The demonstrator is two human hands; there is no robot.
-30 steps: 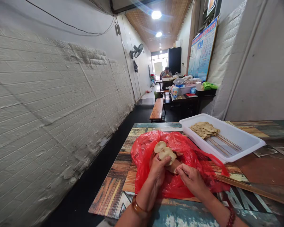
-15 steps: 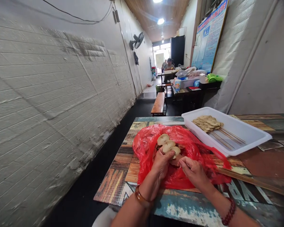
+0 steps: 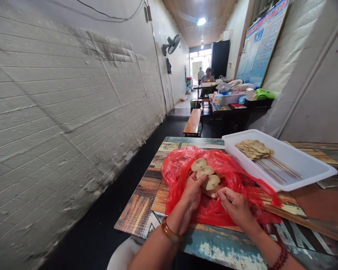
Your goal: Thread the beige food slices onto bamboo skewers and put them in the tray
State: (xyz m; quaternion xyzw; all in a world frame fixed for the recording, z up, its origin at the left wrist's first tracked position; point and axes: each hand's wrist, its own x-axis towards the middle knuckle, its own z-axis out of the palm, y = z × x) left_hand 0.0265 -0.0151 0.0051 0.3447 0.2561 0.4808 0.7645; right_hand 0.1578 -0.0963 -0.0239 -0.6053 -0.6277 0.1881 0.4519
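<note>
Left hand (image 3: 193,191): fingers clamped on beige round slices (image 3: 207,171), held over red plastic bag (image 3: 178,163) on worktop (image 3: 139,204). Right hand (image 3: 234,204): fingers pinched together at slices' near edge; grip contents hidden. Step, judged: skewering. Next push calls for aligned slices.

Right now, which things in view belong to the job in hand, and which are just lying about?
Likely in use:
pale round slices in the left hand
red plastic bag
thin sticks
white tray of skewered slices

Just around:
wooden bench
wall fan
patterned cup
blue poster
</note>
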